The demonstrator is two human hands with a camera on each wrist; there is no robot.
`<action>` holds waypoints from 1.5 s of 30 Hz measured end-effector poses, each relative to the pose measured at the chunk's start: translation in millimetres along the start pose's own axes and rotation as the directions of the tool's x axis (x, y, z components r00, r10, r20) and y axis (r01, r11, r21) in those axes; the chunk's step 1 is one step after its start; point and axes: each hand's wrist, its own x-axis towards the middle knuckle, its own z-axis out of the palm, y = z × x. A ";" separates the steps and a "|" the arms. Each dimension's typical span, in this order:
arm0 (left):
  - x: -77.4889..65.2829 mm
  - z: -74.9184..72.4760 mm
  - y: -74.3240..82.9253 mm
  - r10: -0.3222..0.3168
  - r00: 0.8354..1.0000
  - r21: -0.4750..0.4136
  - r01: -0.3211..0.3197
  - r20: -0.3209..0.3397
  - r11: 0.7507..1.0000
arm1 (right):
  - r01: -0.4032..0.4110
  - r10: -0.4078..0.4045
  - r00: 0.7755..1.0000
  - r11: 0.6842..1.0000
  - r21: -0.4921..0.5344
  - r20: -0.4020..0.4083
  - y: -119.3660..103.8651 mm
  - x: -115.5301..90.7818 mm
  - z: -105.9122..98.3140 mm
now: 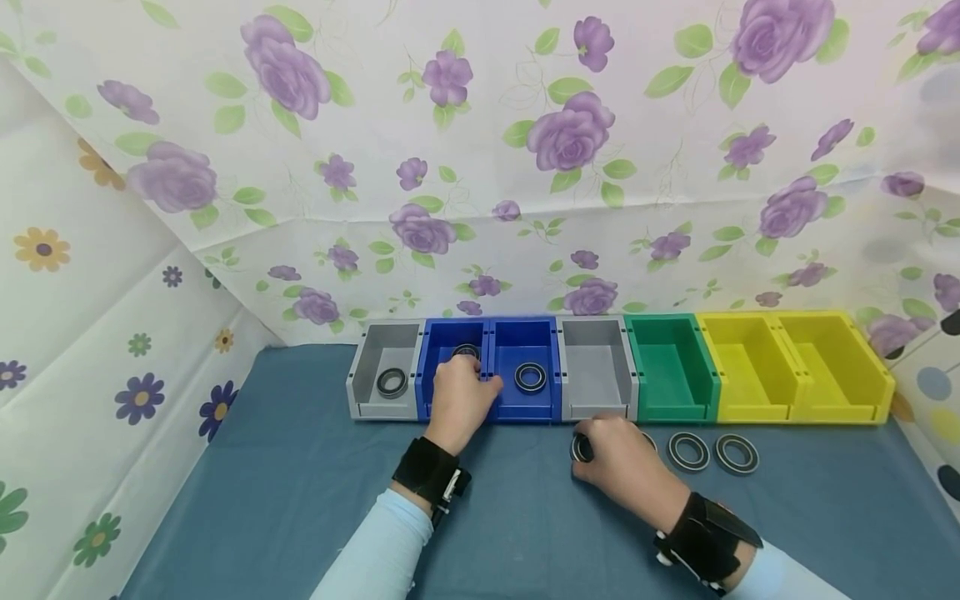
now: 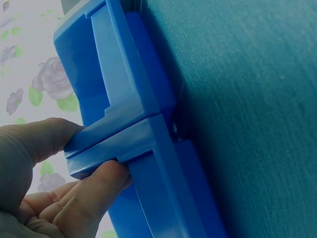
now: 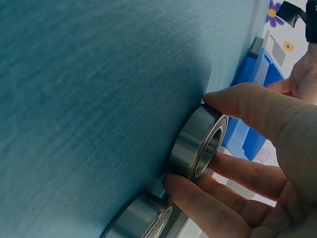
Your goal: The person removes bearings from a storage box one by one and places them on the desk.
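Note:
My left hand (image 1: 459, 400) reaches over the left blue bin (image 1: 434, 354) and pinches the adjoining side walls between it and the right blue bin (image 1: 525, 343), thumb on one side and fingers on the other. A metal ball bearing (image 1: 467, 351) lies in the left blue bin, partly hidden by that hand. Another bearing (image 1: 530, 377) lies flat in the right one. On the cloth before the right grey bin, my right hand (image 1: 626, 460) grips a bearing (image 3: 190, 144) between thumb and fingers. Close beside it is a further bearing (image 3: 143, 218), mostly covered by the hand in the head view.
At the row's left end, a grey bin (image 1: 360, 408) holds a bearing (image 1: 392, 382). Right of the blue bins stand a grey bin (image 1: 597, 375), a green bin (image 1: 675, 367) and two yellow bins (image 1: 832, 367). Two bearings (image 1: 737, 454) lie on the blue cloth (image 1: 262, 483) at right.

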 end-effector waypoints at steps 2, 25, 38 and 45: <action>0.1 -0.4 0.4 0.003 1.000 0.002 -0.003 0.000 1.000 | 0.001 -0.001 1.000 1.000 -0.005 0.004 0.2 0.6 0.2; -0.3 -0.3 0.3 -0.003 1.000 -0.004 0.003 -0.005 1.000 | -0.030 0.031 0.999 0.999 0.024 -0.022 -4.6 2.4 -21.1; -1.3 -0.4 0.2 -0.008 1.000 0.004 0.008 -0.006 1.000 | -0.092 0.104 0.972 0.993 0.067 -0.209 17.3 22.8 -73.2; -0.7 0.5 -0.8 -0.005 1.000 0.006 0.005 -0.007 1.000 | -0.190 0.206 0.963 0.976 0.103 -0.175 33.4 34.4 -76.4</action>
